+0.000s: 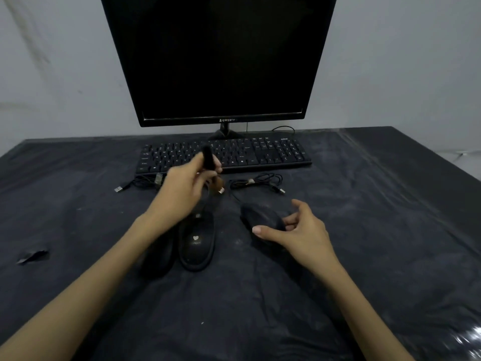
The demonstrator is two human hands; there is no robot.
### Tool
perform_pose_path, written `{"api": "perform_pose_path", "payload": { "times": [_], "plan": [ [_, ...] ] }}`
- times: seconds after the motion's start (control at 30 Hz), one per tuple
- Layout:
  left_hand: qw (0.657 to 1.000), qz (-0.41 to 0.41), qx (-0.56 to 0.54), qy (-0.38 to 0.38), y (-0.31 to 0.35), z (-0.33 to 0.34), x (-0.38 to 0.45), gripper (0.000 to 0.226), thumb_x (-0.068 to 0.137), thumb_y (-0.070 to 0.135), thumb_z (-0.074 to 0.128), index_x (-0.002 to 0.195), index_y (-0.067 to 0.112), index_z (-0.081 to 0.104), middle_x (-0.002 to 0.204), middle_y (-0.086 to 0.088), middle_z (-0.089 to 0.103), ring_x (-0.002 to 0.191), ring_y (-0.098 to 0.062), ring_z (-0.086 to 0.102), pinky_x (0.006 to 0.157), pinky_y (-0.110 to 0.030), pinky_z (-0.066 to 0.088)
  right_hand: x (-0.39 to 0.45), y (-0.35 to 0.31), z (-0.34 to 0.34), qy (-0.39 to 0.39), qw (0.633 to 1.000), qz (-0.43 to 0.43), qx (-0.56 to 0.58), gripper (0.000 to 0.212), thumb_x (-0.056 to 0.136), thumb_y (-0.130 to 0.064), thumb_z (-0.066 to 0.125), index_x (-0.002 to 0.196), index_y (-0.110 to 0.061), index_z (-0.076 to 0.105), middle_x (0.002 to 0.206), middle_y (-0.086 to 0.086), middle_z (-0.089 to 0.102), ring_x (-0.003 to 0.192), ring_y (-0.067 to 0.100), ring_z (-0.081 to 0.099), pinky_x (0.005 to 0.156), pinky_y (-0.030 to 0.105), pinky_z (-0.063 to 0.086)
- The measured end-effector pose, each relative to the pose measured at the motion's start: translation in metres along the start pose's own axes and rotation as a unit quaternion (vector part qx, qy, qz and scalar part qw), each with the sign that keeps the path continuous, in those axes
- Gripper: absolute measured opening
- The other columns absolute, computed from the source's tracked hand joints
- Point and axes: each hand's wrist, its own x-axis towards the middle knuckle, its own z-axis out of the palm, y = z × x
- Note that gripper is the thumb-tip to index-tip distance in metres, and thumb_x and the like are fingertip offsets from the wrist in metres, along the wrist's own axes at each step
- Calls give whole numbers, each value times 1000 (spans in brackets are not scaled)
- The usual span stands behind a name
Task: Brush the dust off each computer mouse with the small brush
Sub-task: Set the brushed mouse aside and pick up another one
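Note:
My left hand is raised above the table and closed on the small brush, whose dark bristles point up in front of the keyboard; the brush is blurred. A black mouse with a small heart mark lies on the table under that wrist. Another dark mouse is partly hidden by my left forearm. To the right, my right hand grips a third black mouse, with the thumb on its near side and the fingers curled round its far side.
A black keyboard and a dark monitor stand behind the mice. Bundled mouse cables with USB plugs lie in front of the keyboard. The table's dusty dark cover has a small tear at the left.

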Motion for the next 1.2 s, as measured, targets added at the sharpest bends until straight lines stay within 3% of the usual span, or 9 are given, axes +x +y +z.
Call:
{"api": "perform_pose_path", "payload": {
  "times": [0.13, 0.23, 0.33, 0.43, 0.57, 0.77, 0.93, 1.1, 1.2],
  "plan": [
    [985, 29, -169, -22, 32, 0, -7, 21, 97, 0, 48, 107, 17, 55, 105, 4, 71, 104, -6, 66, 92, -21, 49, 1, 1, 1, -3, 1000, 2, -5, 117, 55, -57, 83, 149, -19, 25, 92, -17, 57, 98, 8, 57, 96, 37, 48],
    [985, 81, -89, -122, 32, 15, -15, 21, 97, 1, 49, 106, 19, 55, 104, 7, 69, 105, -7, 65, 92, -18, 48, 2, 0, 0, -2, 1000, 0, -7, 115, 55, -58, 83, 148, -19, 27, 92, -16, 58, 97, 8, 57, 95, 38, 49],
    [998, 35, 10, -56, 12, 14, -2, 18, 97, 5, 50, 105, 19, 57, 97, 9, 68, 92, -6, 67, 85, -18, 48, 3, 2, -2, -2, 1000, 8, 7, 112, 55, -60, 81, 146, -20, 31, 90, -18, 56, 98, 8, 58, 96, 38, 49],
    [997, -12, -76, 10, 18, 11, 0, 18, 97, 3, 50, 107, 16, 57, 102, 8, 70, 96, -2, 65, 86, -11, 45, 6, 5, -6, -7, 999, 15, 30, 103, 54, -62, 80, 140, -21, 42, 94, -18, 57, 98, 8, 60, 95, 40, 51],
    [975, 12, -216, -39, 42, 21, -12, 19, 98, -3, 43, 109, 10, 53, 106, -3, 69, 106, -9, 65, 92, -19, 48, 11, 8, -14, -34, 998, 19, 49, 98, 48, -64, 75, 132, -21, 50, 97, -11, 61, 95, 8, 61, 84, 30, 52],
    [998, 41, -37, -40, 19, 19, -7, 19, 96, 0, 50, 106, 15, 57, 97, 6, 70, 90, 5, 64, 85, -14, 48, 20, 11, -18, -58, 994, 20, 86, 114, 37, -72, 72, 133, -16, 49, 101, 1, 68, 90, 14, 64, 77, 25, 48],
    [985, 55, -152, -57, 36, 20, -18, 24, 96, 2, 47, 106, 23, 53, 104, 7, 70, 102, -2, 65, 92, -16, 47, 23, 13, -19, -73, 993, 19, 93, 111, 38, -70, 74, 132, -15, 49, 101, 1, 70, 91, 13, 66, 78, 25, 49],
    [995, 49, 20, -81, 7, 16, -10, 20, 97, 6, 49, 106, 24, 55, 95, 8, 68, 92, -2, 65, 89, -35, 51, 23, 11, -17, -68, 993, 17, 94, 112, 34, -72, 73, 129, -16, 52, 100, 2, 70, 87, 12, 64, 78, 25, 48],
    [993, 42, -101, -43, 21, 14, -12, 21, 97, 2, 48, 106, 19, 54, 101, 8, 70, 102, -4, 65, 94, -22, 49, 22, 11, -17, -68, 993, 19, 95, 112, 33, -73, 73, 127, -15, 53, 100, 3, 70, 86, 12, 64, 75, 25, 47]
  ]
}}
